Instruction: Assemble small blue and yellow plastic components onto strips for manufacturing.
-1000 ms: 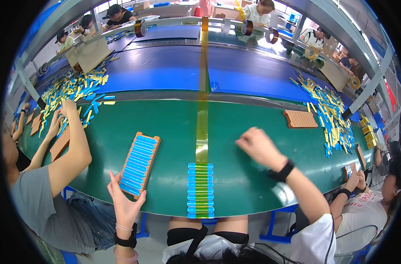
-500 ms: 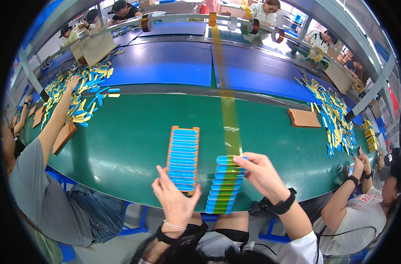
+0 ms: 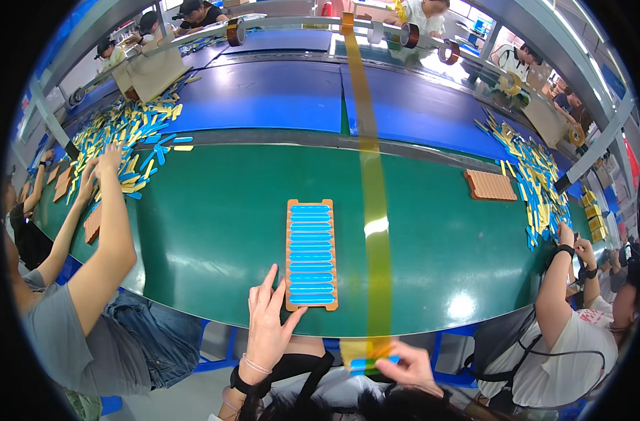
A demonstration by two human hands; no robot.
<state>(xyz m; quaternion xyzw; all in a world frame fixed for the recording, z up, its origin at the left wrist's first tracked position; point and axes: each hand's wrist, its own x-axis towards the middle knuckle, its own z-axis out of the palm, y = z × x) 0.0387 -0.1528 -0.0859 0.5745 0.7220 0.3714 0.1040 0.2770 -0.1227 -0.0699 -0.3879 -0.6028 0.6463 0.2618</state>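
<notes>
On the green tabletop in front of me, a brown grooved tray bears a column of blue rounded strips. My left hand is at its lower left corner, fingers stretched apart, thumb by the bottom edge. Below the table's front edge, my right hand pinches taped blue strips, seen edge-on and partly blurred. A band of amber tape stretches from these strips up to a tape roll on the overhead bar, passing right of the tray.
Blue and yellow strips are heaped at left and right. Another grooved tray lies at the right. Co-workers sit on both sides, a co-worker's arm reaching toward the left heap. More tape rolls hang on the bar.
My right hand has pulled the taped strips down toward me, off the table's edge, drawing out more tape. The tray has shifted slightly right, with my left hand staying beside it.
</notes>
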